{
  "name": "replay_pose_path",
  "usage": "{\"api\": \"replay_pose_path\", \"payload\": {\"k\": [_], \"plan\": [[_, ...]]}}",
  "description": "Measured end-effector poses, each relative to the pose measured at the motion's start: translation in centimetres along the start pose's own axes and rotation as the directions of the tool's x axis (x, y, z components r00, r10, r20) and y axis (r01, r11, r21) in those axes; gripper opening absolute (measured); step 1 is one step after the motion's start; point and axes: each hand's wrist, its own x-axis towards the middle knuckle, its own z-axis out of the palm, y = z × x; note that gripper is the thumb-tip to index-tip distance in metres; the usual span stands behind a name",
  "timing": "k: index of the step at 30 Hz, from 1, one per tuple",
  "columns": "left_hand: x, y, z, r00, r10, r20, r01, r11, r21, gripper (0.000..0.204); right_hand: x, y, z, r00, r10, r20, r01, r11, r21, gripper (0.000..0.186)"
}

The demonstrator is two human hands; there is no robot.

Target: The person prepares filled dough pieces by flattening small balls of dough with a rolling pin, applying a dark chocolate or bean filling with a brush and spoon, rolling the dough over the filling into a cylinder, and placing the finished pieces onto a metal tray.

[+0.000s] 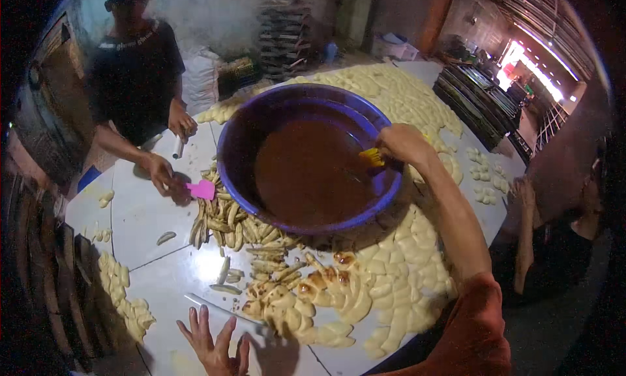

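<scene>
My right hand (399, 144) is over the right rim of a large blue-purple basin (306, 231), closed on a yellow fringed tool (372, 157) that looks like a brush. Brown liquid (306, 167) fills the basin's bottom. My left hand (215, 350) is at the table's near side, fingers spread, holding nothing. Just beyond its fingertips lies a pale tube (225, 313). Pale, flat dough pieces (398, 265) cover the table between my arms, and some carry brown liquid (342, 259). Peeled bananas (261, 232) are heaped against the basin's near left side.
Across the table at left stands a person in a dark shirt (134, 76), with a pink scraper (202, 189) in one hand and a white tube (177, 146) in the other. Another person's arm (525, 232) shows at right. Dark stacked trays (486, 102) stand beyond the table's right side.
</scene>
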Motion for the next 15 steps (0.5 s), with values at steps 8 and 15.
{"api": "replay_pose_path", "payload": {"k": [8, 15], "plan": [[7.2, 2.1, 0.1, 0.989, 0.137, 0.049, -0.144, 0.973, 0.18, 0.047, 6.4, 1.6, 4.8, 0.977, -0.17, 0.129, 0.193, 0.962, -0.192, 0.02], [21.4, 4.8, 5.6, 0.935, 0.353, 0.041, -0.354, 0.935, 0.019, 0.034, 7.4, 2.6, 3.5, 0.853, -0.279, 0.442, 0.202, 0.956, 0.214, 0.026]]}}
